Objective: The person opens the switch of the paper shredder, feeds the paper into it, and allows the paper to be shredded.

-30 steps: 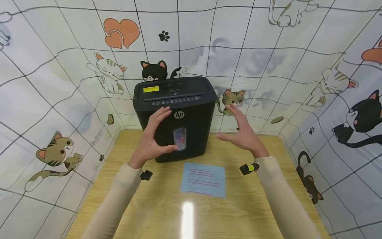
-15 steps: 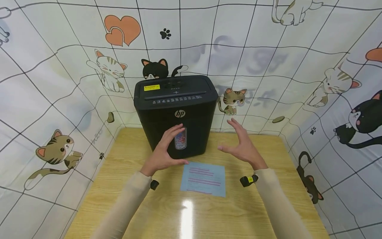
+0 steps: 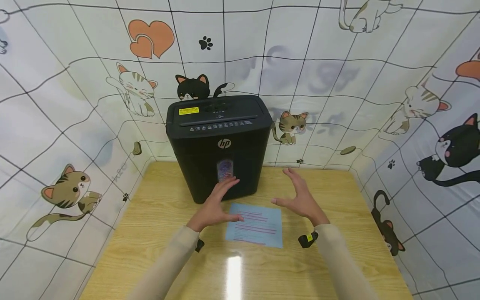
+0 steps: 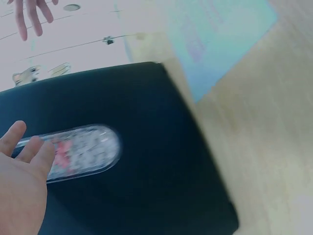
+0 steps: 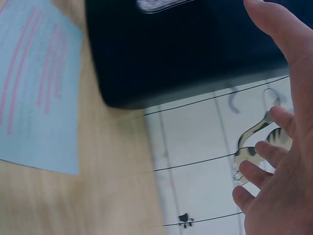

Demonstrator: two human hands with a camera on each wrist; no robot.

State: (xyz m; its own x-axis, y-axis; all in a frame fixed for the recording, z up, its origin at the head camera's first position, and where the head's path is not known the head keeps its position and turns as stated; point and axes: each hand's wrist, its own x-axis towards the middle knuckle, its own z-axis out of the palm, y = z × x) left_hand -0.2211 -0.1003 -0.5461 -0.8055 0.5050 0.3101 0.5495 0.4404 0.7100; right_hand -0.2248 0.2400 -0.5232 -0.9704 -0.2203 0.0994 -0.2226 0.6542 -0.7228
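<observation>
At frame centre, a black shredder [image 3: 219, 146] stands on the counter [image 3: 157, 233], colourful shreds showing through its window [image 3: 225, 170]. Below it lies a blue sheet [image 3: 255, 225]. Left hand [image 3: 215, 206] and right hand [image 3: 300, 199] hover spread open, holding nothing.

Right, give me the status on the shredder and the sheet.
Done: the shredder stands upright at the back of the table, shreds showing in its window. In hand: nothing gripped; the left hand is open over the sheet's left edge, the right hand open just right of it. Left: the sheet lies flat, not picked up, nothing in the slot.
</observation>
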